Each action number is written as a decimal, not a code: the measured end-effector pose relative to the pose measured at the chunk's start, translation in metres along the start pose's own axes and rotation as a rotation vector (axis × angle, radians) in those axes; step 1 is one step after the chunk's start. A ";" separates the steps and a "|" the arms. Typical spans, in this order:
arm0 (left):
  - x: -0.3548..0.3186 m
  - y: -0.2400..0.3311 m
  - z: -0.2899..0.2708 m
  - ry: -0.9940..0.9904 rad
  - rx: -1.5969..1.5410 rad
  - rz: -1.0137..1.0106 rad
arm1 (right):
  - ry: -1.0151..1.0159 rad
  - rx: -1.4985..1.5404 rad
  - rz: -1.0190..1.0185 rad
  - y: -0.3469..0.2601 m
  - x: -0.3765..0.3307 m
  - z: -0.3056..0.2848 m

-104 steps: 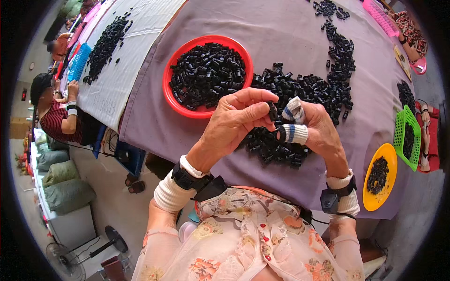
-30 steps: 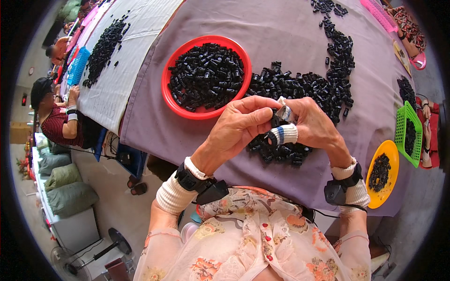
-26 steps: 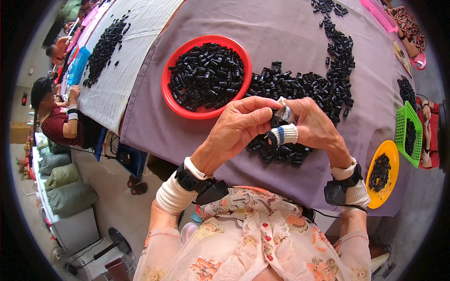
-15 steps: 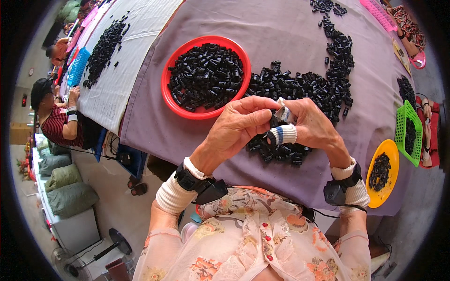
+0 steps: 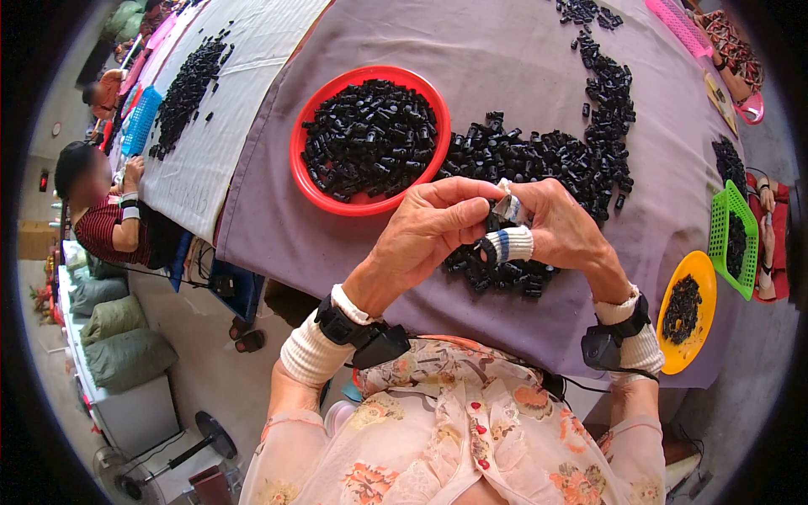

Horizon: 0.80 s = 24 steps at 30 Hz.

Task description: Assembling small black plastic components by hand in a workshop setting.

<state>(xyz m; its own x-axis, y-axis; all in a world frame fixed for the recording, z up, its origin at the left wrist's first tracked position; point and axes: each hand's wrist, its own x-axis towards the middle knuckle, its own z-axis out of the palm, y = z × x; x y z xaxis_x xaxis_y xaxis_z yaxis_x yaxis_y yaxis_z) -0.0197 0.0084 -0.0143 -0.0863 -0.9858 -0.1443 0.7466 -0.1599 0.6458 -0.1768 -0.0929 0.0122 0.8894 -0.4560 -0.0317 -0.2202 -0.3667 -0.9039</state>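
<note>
My left hand [image 5: 429, 231] and my right hand [image 5: 560, 231] meet above the near edge of a purple-covered table [image 5: 278, 210]. Their fingertips pinch a small black plastic part [image 5: 491, 225] between them; most of it is hidden by the fingers. White tape wraps two fingers of my right hand. Just beyond the hands lies a long heap of the same black parts [image 5: 547, 156], and more lie under my hands. A red round bowl [image 5: 313, 187] full of black parts stands to the left of the heap.
A yellow bowl [image 5: 699, 282] and a green basket [image 5: 730, 215] with black parts sit at the right. At the far left a person sits by a white-covered table [image 5: 236, 67] with another black heap. A pink basket [image 5: 682, 25] lies at the top right.
My hands have drawn closer together and shifted slightly toward the heap; the grip on the small part stays the same.
</note>
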 end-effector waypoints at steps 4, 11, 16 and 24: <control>0.000 -0.001 0.002 -0.013 -0.017 0.000 | 0.004 -0.012 0.016 0.001 -0.002 0.001; 0.001 -0.004 0.003 0.018 0.002 0.046 | 0.021 -0.001 -0.013 0.003 -0.002 0.004; 0.002 -0.003 0.003 0.028 0.040 0.034 | 0.004 -0.014 0.029 0.005 -0.004 0.006; 0.003 -0.002 0.007 0.001 -0.006 0.035 | 0.086 0.013 -0.043 0.005 -0.004 -0.001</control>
<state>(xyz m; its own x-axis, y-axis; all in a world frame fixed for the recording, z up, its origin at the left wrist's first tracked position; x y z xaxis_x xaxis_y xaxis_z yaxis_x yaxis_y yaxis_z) -0.0258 0.0052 -0.0111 -0.0598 -0.9907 -0.1221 0.7528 -0.1251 0.6463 -0.1814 -0.0936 0.0082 0.8601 -0.5083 0.0435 -0.1769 -0.3771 -0.9091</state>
